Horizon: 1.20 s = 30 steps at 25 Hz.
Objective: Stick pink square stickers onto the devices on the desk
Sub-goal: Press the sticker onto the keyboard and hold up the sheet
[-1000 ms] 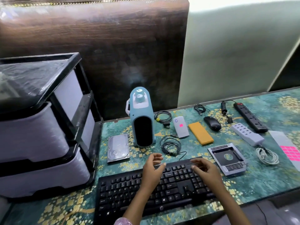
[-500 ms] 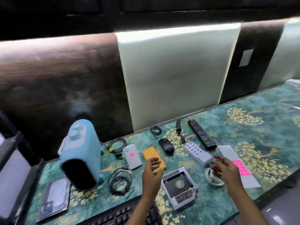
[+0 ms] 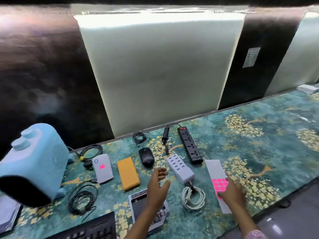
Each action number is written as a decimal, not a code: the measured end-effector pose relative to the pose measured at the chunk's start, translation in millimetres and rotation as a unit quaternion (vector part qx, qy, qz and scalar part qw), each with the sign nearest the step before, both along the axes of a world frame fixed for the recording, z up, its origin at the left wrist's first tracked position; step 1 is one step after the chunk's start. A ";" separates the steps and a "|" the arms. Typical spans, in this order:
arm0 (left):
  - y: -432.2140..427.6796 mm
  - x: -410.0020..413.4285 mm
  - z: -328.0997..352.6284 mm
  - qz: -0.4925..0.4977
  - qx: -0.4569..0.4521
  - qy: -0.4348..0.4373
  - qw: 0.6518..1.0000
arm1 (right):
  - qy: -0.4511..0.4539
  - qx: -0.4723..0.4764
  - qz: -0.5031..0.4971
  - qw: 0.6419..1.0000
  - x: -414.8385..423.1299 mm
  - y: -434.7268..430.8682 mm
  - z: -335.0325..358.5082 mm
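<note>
A grey backing sheet (image 3: pixel 214 169) with a block of pink square stickers (image 3: pixel 219 184) lies at the right of the desk. My right hand (image 3: pixel 232 192) rests flat on the sheet's lower half, covering some stickers. My left hand (image 3: pixel 158 188) hovers with fingers apart above a silver drive caddy (image 3: pixel 133 203), holding nothing. A white power bank (image 3: pixel 102 168) carries one pink sticker (image 3: pixel 102 166). An orange device (image 3: pixel 128 173), black mouse (image 3: pixel 146 158), white USB hub (image 3: pixel 180 167) and black power strip (image 3: pixel 189 147) lie in a row, with no sticker visible on them.
A light blue heater (image 3: pixel 34 163) stands at the left. Coiled black cables (image 3: pixel 82 198) lie in front of it, and a white coiled cable (image 3: pixel 194 197) sits between my hands. A black keyboard (image 3: pixel 89 230) is at the front edge. A hard drive (image 3: pixel 8 214) lies at far left.
The view swung right, away from the drawers and keyboard. My right hand moved from the keyboard over to the sticker sheet and came down on it. My left hand lifted off the keyboard.
</note>
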<state>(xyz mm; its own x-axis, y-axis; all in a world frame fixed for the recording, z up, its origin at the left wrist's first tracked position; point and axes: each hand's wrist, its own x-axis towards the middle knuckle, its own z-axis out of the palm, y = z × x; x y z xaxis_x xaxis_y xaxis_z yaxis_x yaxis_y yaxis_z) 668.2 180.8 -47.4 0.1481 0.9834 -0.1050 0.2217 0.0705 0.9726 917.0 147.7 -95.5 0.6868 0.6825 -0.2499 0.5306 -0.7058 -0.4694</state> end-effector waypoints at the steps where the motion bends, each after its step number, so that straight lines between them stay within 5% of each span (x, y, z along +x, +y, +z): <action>1: 0.4 2.3 -1.6 0.003 0.004 -0.001 1.000 | 0.003 -0.014 -0.002 1.000 2.1 2.1 -1.0; 8: 4.2 2.4 -9.4 0.037 -0.008 0.008 0.999 | 0.085 -0.009 -0.030 0.996 14.2 12.7 1.6; 15: 8.7 -26.9 -2.4 0.063 -0.014 -0.023 0.998 | 0.199 0.235 -0.025 0.951 -30.5 23.3 41.0; 23: 10.4 -118.0 18.3 0.140 0.014 -0.100 0.985 | 0.425 0.259 0.095 0.862 -177.6 34.0 62.8; 30: -43.4 -312.9 9.1 0.177 0.012 -0.106 0.978 | 0.513 0.233 0.178 0.807 -382.7 -4.1 74.3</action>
<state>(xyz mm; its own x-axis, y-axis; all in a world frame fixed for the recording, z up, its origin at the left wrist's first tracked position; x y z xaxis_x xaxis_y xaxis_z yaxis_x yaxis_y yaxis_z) 355.3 137.4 -38.3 -0.1868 0.9786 -0.0860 -0.0205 0.0836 0.9963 534.3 143.7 -21.2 0.0205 0.9749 -0.2217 -0.1762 -0.2147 -0.9606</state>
